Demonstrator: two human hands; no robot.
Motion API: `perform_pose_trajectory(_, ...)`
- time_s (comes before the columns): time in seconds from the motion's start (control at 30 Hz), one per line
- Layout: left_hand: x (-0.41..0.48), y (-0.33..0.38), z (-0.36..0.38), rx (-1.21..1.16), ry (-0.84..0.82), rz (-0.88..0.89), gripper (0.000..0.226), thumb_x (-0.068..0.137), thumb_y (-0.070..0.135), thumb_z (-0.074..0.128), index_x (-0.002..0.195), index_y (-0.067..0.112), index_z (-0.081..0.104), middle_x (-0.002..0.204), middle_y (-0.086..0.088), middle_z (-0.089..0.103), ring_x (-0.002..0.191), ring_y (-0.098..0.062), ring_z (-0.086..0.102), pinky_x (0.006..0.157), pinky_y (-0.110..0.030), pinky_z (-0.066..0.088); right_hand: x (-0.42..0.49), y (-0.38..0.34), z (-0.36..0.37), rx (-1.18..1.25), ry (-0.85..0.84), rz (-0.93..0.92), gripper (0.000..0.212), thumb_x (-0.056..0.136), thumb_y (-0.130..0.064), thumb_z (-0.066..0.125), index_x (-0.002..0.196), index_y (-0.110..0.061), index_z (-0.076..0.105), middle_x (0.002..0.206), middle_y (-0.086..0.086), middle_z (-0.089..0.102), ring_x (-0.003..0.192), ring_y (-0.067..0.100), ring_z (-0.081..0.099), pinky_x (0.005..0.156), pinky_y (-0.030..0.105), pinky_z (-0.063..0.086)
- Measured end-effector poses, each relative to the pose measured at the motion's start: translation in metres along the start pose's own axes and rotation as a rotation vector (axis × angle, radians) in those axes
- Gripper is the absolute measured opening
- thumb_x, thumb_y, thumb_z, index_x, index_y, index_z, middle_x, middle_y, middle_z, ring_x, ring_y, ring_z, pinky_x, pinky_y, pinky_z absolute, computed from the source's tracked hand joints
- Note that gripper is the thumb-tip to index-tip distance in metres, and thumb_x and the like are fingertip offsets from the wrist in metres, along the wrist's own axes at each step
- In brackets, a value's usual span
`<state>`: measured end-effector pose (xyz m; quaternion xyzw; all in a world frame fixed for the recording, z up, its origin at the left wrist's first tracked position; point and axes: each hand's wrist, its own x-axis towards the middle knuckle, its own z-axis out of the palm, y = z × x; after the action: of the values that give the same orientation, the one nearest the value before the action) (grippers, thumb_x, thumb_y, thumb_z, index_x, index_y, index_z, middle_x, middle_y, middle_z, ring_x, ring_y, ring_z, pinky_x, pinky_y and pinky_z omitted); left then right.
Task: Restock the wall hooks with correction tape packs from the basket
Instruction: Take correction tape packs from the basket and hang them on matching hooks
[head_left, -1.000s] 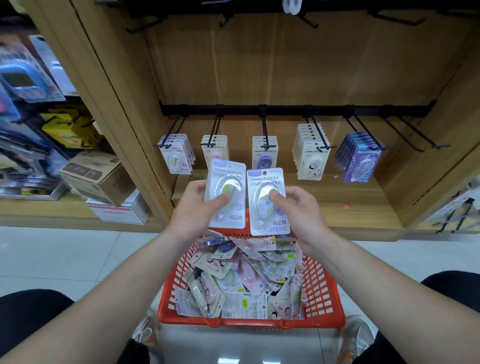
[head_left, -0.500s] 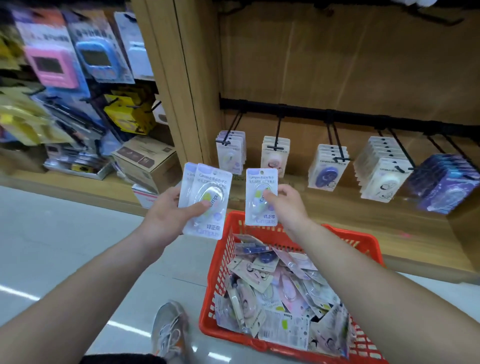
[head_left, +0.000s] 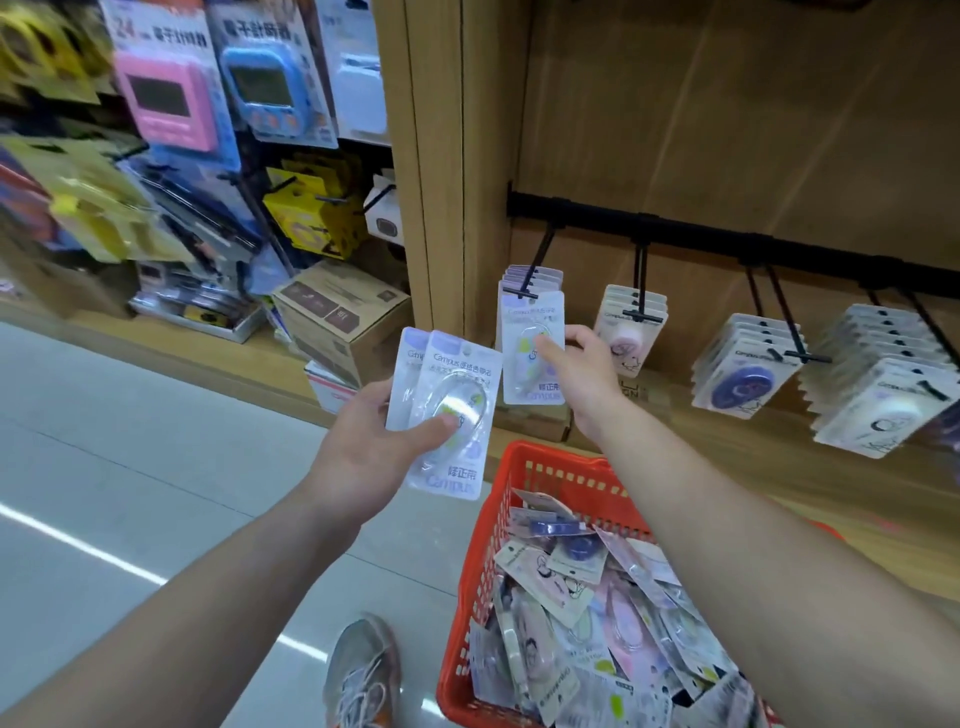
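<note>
My right hand (head_left: 582, 379) pinches one correction tape pack (head_left: 530, 332) and holds it up at the tip of the leftmost black wall hook (head_left: 537, 260), in front of the packs hanging there. My left hand (head_left: 374, 441) grips two more clear Campus packs (head_left: 447, 415), thumb across the front one, left of the hooks. The red basket (head_left: 498, 525) stands on the floor below, filled with several mixed packs. Further hooks to the right carry stacks of packs (head_left: 631, 327).
A wooden upright (head_left: 441, 156) separates this bay from shelves of timers and boxes (head_left: 337, 317) at the left. A low wooden shelf (head_left: 727, 457) runs under the hooks. My grey shoe (head_left: 363, 670) is beside the basket on the tiled floor.
The view has swung left and closer to the wall. My right hand has risen with its single pack from above the basket up to the leftmost hook. The left hand keeps its two packs.
</note>
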<state>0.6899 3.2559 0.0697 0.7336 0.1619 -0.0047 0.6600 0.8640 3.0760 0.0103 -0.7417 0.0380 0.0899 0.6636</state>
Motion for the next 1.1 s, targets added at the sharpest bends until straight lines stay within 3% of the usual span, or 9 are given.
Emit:
perform_pose_trajectory(0.07, 0.000, 0.000, 0.002, -0.009, 0.018, 0.005, 0.023, 0.090, 0.022, 0.078, 0.112, 0.025, 0.073, 0.099, 0.004, 0.080, 0.090, -0.019, 0.077, 0.074, -0.034, 0.058, 0.002, -0.001, 0.001, -0.009, 0.002, -0.004, 0.016, 0.100, -0.026, 0.067, 0.113, -0.017, 0.064, 0.103, -0.004, 0.076, 0.086, 0.007, 0.071, 0.067, 0.024, 0.052)
perform_pose_trajectory(0.23, 0.000, 0.000, 0.006, -0.029, 0.038, 0.014, 0.016, 0.092, 0.018, 0.075, 0.101, 0.030, 0.071, 0.090, 0.009, 0.080, 0.080, -0.012, 0.077, 0.058, -0.018, 0.054, 0.009, -0.006, 0.006, -0.032, -0.024, -0.028, 0.015, 0.095, -0.026, 0.073, 0.106, -0.017, 0.068, 0.103, -0.001, 0.078, 0.092, 0.014, 0.075, 0.072, 0.028, 0.057)
perform_pose_trajectory(0.33, 0.000, 0.002, 0.009, -0.047, 0.048, 0.010, 0.018, 0.091, 0.017, 0.076, 0.104, 0.029, 0.070, 0.092, 0.009, 0.080, 0.080, -0.011, 0.077, 0.056, -0.017, 0.053, 0.008, -0.001, 0.012, -0.048, -0.038, -0.013, 0.014, 0.096, -0.026, 0.072, 0.106, -0.017, 0.069, 0.105, -0.001, 0.077, 0.095, 0.015, 0.074, 0.077, 0.031, 0.059)
perform_pose_trajectory(0.5, 0.002, 0.003, 0.012, -0.072, 0.060, 0.010, 0.018, 0.091, 0.017, 0.076, 0.100, 0.031, 0.069, 0.088, 0.012, 0.079, 0.075, -0.006, 0.076, 0.053, -0.015, 0.051, 0.000, 0.007, 0.012, -0.048, 0.043, -0.051, 0.016, 0.100, -0.026, 0.066, 0.110, -0.013, 0.064, 0.097, -0.007, 0.073, 0.081, 0.002, 0.068, 0.060, 0.016, 0.046)
perform_pose_trajectory(0.83, 0.005, 0.000, 0.008, -0.087, 0.088, -0.018, 0.022, 0.089, 0.019, 0.078, 0.103, 0.031, 0.067, 0.084, 0.017, 0.077, 0.072, -0.003, 0.074, 0.051, -0.013, 0.050, 0.006, 0.005, 0.019, -0.106, 0.024, -0.030, 0.015, 0.102, -0.030, 0.062, 0.107, -0.016, 0.063, 0.104, -0.002, 0.072, 0.093, 0.012, 0.069, 0.065, 0.024, 0.046)
perform_pose_trajectory(1.0, 0.007, -0.001, 0.006, -0.081, 0.131, -0.038, 0.029, 0.087, 0.023, 0.081, 0.112, 0.027, 0.067, 0.089, 0.014, 0.077, 0.073, -0.003, 0.074, 0.051, -0.013, 0.050, 0.006, 0.008, 0.020, -0.112, 0.094, -0.065, 0.019, 0.101, -0.032, 0.064, 0.100, -0.013, 0.063, 0.086, -0.007, 0.067, 0.072, 0.004, 0.060, 0.050, 0.010, 0.041)
perform_pose_trajectory(1.1, 0.008, -0.003, 0.006, -0.070, 0.142, -0.038, 0.032, 0.087, 0.024, 0.081, 0.116, 0.024, 0.067, 0.093, 0.012, 0.077, 0.072, -0.001, 0.073, 0.051, -0.012, 0.049, 0.017, 0.000, 0.019, -0.167, 0.143, 0.026, 0.034, 0.098, -0.043, 0.065, 0.084, -0.014, 0.057, 0.075, -0.005, 0.057, 0.066, 0.011, 0.053, 0.066, 0.029, 0.052)
